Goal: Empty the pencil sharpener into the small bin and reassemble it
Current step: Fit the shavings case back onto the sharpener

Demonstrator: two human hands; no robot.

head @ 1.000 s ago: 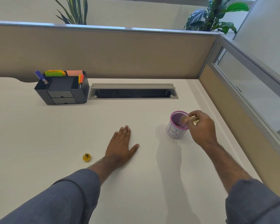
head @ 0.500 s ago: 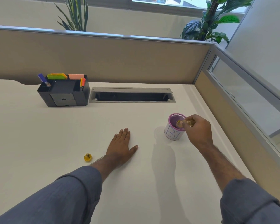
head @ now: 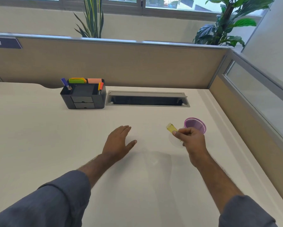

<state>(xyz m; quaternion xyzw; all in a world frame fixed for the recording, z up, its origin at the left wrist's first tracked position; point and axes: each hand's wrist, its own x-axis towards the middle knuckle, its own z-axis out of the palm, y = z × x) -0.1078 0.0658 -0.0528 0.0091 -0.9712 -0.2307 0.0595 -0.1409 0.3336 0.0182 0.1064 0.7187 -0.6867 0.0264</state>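
Note:
My right hand (head: 192, 142) is shut on a small see-through yellow sharpener container (head: 171, 128), pinched by one end with its open end pointing up and left. The small purple mesh bin (head: 195, 124) stands right behind this hand, partly hidden by my fingers. The container is left of the bin's rim, not over it. My left hand (head: 118, 143) lies palm down on the white desk (head: 39, 136), fingers apart, holding nothing. The yellow sharpener piece seen earlier by my left arm is not visible.
A black desk organizer (head: 83, 96) with pens and sticky notes stands at the back left. Beside it is a grey cable slot (head: 147, 100) set into the desk. A beige partition (head: 121, 63) closes the back and right sides, with plants behind it.
My right hand has drawn the yellow container back from over the bin to its left side. The view tilted up, and the yellow piece by my left arm dropped out of sight.

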